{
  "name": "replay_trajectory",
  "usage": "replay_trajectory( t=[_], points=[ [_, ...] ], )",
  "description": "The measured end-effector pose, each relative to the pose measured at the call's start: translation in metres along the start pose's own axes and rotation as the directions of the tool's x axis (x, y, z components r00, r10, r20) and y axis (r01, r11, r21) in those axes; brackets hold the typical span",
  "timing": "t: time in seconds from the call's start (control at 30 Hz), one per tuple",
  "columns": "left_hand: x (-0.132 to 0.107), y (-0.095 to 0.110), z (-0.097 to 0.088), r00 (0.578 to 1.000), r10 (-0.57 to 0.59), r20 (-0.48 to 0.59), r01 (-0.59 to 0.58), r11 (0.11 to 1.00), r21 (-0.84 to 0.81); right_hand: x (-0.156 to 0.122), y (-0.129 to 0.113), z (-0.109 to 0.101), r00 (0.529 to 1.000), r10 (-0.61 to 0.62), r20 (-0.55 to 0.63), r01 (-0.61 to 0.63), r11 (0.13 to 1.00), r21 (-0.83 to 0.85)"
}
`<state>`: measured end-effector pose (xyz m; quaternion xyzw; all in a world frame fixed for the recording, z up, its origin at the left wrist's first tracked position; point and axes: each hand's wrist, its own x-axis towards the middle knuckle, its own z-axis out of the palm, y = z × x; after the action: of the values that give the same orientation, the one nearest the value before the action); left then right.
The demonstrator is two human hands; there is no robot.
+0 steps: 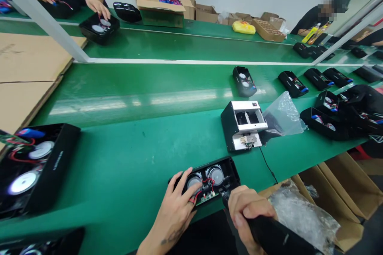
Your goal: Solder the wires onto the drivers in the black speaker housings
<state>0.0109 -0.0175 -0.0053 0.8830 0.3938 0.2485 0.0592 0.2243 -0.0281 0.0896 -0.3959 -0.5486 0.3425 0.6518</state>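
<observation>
An open black speaker housing (226, 169) with two round drivers, red wires and a small green circuit board lies at the near edge of the green bench. My left hand (177, 208) rests on its left end, fingers spread over the left driver and the wires. My right hand (245, 211) is closed around the black handle of a power screwdriver (277, 237), whose tip points at the housing's right side near the circuit board.
A black-and-white screw dispenser box (243, 124) stands behind the housing, next to a plastic bag (283, 115). More open speaker housings lie at left (32, 167), on the belt (244, 81) and at right (329, 121). Another person's hands (97, 6) work across the belt. Cardboard boxes (338, 191) stand below right.
</observation>
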Motion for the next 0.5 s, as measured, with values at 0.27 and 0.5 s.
replay_trajectory(
  t=[0.27,0.5],
  points=[
    [0.004,-0.013,0.004,0.999,0.026,-0.026,-0.027,1.000,-0.007,0.084,-0.001,-0.047,0.932,-0.057,-0.358,0.095,0.992,0.088],
    [0.006,-0.012,0.003,0.998,0.036,-0.046,-0.036,0.999,0.015,0.158,0.034,-0.070,0.883,-0.120,-0.453,0.056,0.987,-0.152]
  ],
)
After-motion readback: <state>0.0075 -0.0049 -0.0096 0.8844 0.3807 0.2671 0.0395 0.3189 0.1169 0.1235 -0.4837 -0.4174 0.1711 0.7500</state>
